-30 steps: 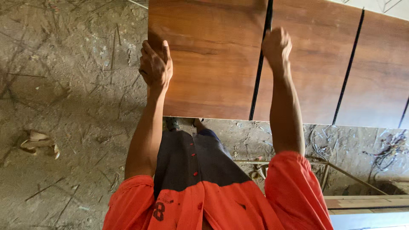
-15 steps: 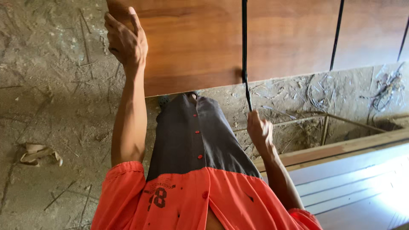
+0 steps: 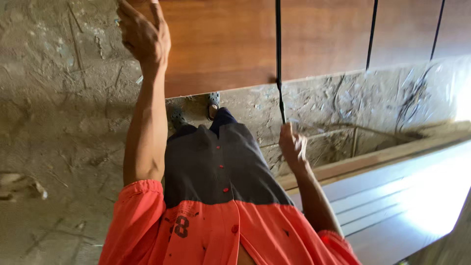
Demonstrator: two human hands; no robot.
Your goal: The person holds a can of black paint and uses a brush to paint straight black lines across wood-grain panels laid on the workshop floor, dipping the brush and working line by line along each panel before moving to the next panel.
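A large brown wooden panel (image 3: 225, 44) stands in front of me, one of several side by side with thin black strips between them. My left hand (image 3: 143, 35) is raised and grips the panel's left edge. My right hand (image 3: 293, 146) hangs lower, below the panel's bottom edge. Its fingers are curled around the lower end of a black strip (image 3: 278, 64) that sticks out past the panel. My orange and dark grey shirt fills the lower middle of the view.
My sandalled feet (image 3: 213, 102) stand on a dusty concrete floor (image 3: 64, 122) under the panel. Pale flat boards (image 3: 392, 201) and a wooden batten (image 3: 373, 158) lie to the right. A scrap of debris (image 3: 19, 184) lies at the far left.
My right hand came off the panel's upper part and dropped to the lower end of the black strip. The left hand stayed on the panel's edge. The view shifted right.
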